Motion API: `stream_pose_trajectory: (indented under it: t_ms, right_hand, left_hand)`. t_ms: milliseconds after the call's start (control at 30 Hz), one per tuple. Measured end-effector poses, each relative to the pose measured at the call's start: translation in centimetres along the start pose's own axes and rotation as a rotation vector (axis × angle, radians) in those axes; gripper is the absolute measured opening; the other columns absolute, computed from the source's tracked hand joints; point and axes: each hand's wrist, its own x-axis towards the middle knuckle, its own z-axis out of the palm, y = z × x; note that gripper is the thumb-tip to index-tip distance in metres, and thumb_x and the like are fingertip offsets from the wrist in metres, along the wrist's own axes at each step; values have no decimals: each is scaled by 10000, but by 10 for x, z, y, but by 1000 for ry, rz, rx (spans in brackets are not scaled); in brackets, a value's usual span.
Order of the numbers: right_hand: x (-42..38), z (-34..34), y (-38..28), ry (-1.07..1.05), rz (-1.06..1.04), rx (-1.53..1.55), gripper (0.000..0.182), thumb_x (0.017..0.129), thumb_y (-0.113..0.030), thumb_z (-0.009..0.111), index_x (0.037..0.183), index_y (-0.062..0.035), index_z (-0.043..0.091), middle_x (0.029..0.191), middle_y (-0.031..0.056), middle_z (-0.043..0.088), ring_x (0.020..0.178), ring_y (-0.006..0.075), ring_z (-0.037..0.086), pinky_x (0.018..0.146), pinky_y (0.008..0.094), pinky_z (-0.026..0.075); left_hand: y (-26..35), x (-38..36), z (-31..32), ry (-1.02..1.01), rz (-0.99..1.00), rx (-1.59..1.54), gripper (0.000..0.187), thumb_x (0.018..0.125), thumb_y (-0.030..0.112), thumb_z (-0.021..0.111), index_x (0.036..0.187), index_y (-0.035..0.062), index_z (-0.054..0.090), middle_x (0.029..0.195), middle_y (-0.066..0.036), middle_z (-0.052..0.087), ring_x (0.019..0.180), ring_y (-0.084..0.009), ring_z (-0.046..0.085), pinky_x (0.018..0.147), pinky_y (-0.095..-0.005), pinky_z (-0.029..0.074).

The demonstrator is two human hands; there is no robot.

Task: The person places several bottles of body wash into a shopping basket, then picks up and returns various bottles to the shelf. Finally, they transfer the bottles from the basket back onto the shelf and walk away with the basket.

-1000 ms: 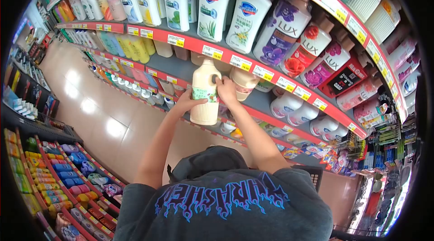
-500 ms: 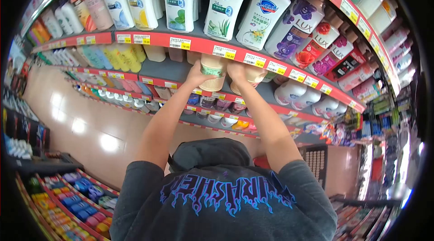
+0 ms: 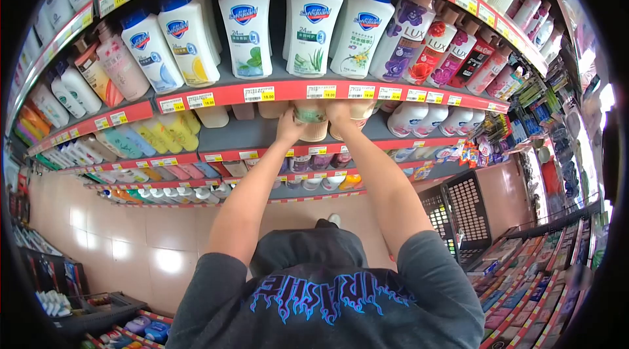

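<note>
My left hand [image 3: 289, 128] is closed around the side of a cream bottle [image 3: 314, 131] with a green label and a ribbed lower part. This bottle stands on the middle shelf, its top hidden by the shelf edge above. Right beside it, my right hand [image 3: 340, 115] is curled against a second cream bottle [image 3: 362, 110], whose ribbed body shows on both sides of the hand. Its fingertips are partly hidden. Both hands reach in under the red price rail [image 3: 286, 93].
Above the hands stand white Safeguard bottles [image 3: 314, 31] and purple and red LUX bottles [image 3: 407, 38]. Rounded white bottles [image 3: 407, 118] stand to the right on the middle shelf. A black basket [image 3: 466, 208] is on the floor at the right. Lower shelves [image 3: 275, 200] hold more bottles.
The view has tilted and shifted, so the shelves sit lower and more of the upper rail shows. Both hands stay at the same two cream bottles.
</note>
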Motion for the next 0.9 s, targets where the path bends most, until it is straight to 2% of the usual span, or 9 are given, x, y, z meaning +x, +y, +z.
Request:
stream_pose_trajectory:
  t_ms: [100,267,433,533,633,700,800,833,900]
  right_hand:
    - [5,23,26,29,-87,17,243,799,-78,544,1020,22,553,937,195,606,796,293,595,679,371,465]
    - [12,37,39,-7,135,204,242,768,-44,570,997,32,549,978,190,597,889,272,576,746,358,452]
    - [14,-19,-38,-301,-6,4,290,766,-20,555,1048,39,514,1031,196,576,966,265,555,798,351,438]
    - [12,-24,-49,-269,15,28,321,765,-5,546,1078,43,493,1063,199,564,1012,261,542,828,347,429]
    - [-34,2,-5,11,167,227,388,797,-76,511,1162,25,428,1176,222,482,1124,307,462,918,381,378]
    - [-80,3,-3,244,-65,493,473,780,86,446,1237,31,334,1137,225,509,1136,277,483,916,338,395]
    - [-165,-52,-4,-112,40,494,355,808,62,477,1157,4,453,1070,159,564,1003,249,576,842,324,454]
    - [-192,-57,12,-71,-127,555,308,814,40,483,1118,-10,493,1026,150,581,967,250,593,816,325,466]
    - [-257,-84,57,-189,-78,314,291,785,7,507,1076,-2,493,969,198,590,911,335,591,771,366,474]
  left_hand:
    - [-1,-3,-2,-53,-106,-419,666,673,141,688,1245,-23,391,1178,-213,465,1052,-328,504,861,-367,451]
    - [8,-4,-9,-139,-66,-479,789,665,99,711,1321,-7,286,1303,-199,348,1145,-299,465,901,-352,446]
    - [-32,-3,19,-226,-100,-480,870,676,43,703,1378,38,189,1376,-155,275,1206,-318,407,924,-355,430]
    - [-33,-7,18,-250,-132,-508,878,681,-1,679,1390,60,164,1394,-144,263,1222,-320,384,954,-365,404]
    - [-22,-8,16,-196,-146,-574,881,685,-14,662,1395,59,145,1404,-135,261,1230,-306,378,956,-358,399]
    - [-17,-4,16,-207,-162,-468,879,692,-13,653,1397,58,133,1408,-134,260,1238,-289,372,963,-350,389]
    - [-13,12,22,-144,-138,-352,835,682,19,664,1369,34,191,1350,-152,353,1241,-268,372,995,-321,342]
    - [-19,14,29,-112,-137,-323,815,676,35,672,1355,23,223,1320,-161,400,1241,-263,374,1008,-309,321]
    - [-29,10,40,-88,-172,-395,749,703,16,638,1343,19,248,1317,-162,404,1242,-254,374,1002,-312,324]
